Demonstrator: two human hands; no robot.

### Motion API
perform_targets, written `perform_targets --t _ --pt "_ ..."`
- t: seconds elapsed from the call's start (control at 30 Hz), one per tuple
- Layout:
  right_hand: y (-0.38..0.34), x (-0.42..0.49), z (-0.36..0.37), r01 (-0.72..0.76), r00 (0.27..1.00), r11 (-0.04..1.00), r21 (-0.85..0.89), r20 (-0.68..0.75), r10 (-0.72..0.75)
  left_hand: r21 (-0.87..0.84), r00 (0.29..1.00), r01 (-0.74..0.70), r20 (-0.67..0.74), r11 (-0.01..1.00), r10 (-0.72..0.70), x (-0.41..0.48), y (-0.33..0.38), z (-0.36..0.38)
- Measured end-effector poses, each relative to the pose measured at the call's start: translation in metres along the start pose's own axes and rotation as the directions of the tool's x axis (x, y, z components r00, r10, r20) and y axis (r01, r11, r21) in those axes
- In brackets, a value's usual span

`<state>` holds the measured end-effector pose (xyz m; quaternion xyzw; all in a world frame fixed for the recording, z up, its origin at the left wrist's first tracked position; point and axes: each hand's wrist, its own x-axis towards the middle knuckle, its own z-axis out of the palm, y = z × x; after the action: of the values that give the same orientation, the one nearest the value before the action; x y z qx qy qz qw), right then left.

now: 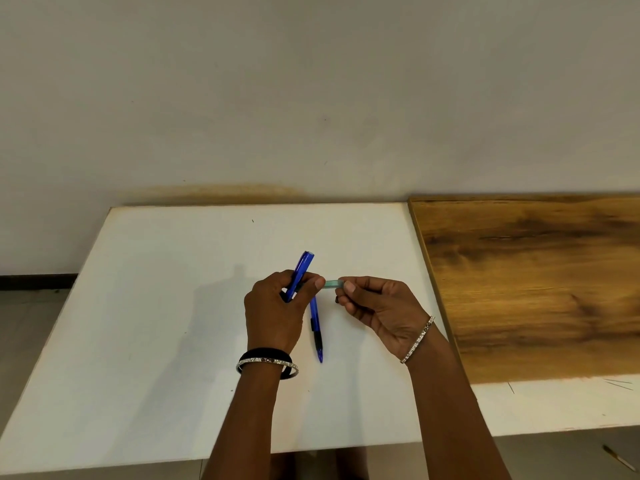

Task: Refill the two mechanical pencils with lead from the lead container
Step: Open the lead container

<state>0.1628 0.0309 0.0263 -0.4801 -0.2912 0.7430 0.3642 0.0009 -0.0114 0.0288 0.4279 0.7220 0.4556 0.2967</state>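
Observation:
My left hand (275,308) grips a blue mechanical pencil (302,268) that points up and away, its top end sticking out above my fingers. A small clear greenish lead container (331,284) spans between both hands: my left thumb and fingertips touch one end, my right hand (375,306) pinches the other end. A second blue mechanical pencil with a black grip (316,330) lies flat on the white table (156,323), just below and between my hands, tip toward me.
A wooden board (530,282) lies over the table's right part. The wall (311,98) stands right behind the table. A small stick-like item (620,457) lies on the floor at the lower right.

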Motion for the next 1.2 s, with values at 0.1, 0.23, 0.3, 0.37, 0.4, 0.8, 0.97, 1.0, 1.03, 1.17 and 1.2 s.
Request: perform_targets --t 0.1,0.23,0.3,0.37,0.4,0.8,0.97,1.0,1.03,1.17,1.2 --pt "-0.0004 0.0002 0.0001 0.0 1.0 1.0 -0.011 -0.011 0.0 0.011 1.0 -0.005 -0.001 1.0 0.005 0.0005 -0.0001 0.0005" --pt "-0.0002 0.0008 -0.0007 0.019 1.0 1.0 -0.022 -0.023 -0.02 0.016 1.0 0.014 0.004 1.0 -0.014 0.0002 -0.0023 0.0008" --pt "-0.0003 0.0003 -0.0012 0.041 0.999 0.998 -0.038 -0.031 -0.042 0.014 0.999 0.035 0.018 0.999 -0.035 0.0005 -0.0041 0.0016" --pt "-0.0006 0.0001 -0.0017 0.073 0.996 0.995 -0.063 -0.044 -0.075 0.023 0.997 0.052 0.048 0.998 -0.054 0.0004 -0.0057 0.0026" --pt "-0.0009 0.0 -0.0018 0.09 0.994 0.993 -0.078 -0.053 -0.094 0.033 0.996 0.057 0.066 0.998 -0.059 0.0002 -0.0063 0.003" --pt "-0.0034 0.0045 0.0015 0.211 0.968 0.963 -0.171 -0.103 -0.23 -0.019 0.963 0.156 0.226 0.988 -0.147 -0.0015 -0.0035 0.0022" --pt "-0.003 0.005 0.0012 0.228 0.958 0.961 -0.157 -0.14 -0.25 -0.014 0.953 0.167 0.26 0.986 -0.157 -0.0036 -0.0024 0.0007" --pt "-0.0032 0.0058 0.0011 0.229 0.957 0.962 -0.148 -0.149 -0.25 -0.006 0.951 0.168 0.265 0.986 -0.161 -0.0037 -0.0027 0.0009" --pt "-0.0032 0.0062 0.0009 0.227 0.956 0.964 -0.138 -0.156 -0.248 0.004 0.948 0.169 0.271 0.986 -0.164 -0.0037 -0.0029 0.0012" --pt "-0.003 0.0076 0.0011 0.231 0.954 0.966 -0.112 -0.166 -0.248 0.051 0.936 0.155 0.31 0.987 -0.163 -0.0046 -0.003 0.0034" --pt "-0.0031 0.0078 0.0009 0.237 0.953 0.965 -0.11 -0.168 -0.253 0.068 0.935 0.141 0.318 0.988 -0.155 -0.005 -0.0031 0.0047"
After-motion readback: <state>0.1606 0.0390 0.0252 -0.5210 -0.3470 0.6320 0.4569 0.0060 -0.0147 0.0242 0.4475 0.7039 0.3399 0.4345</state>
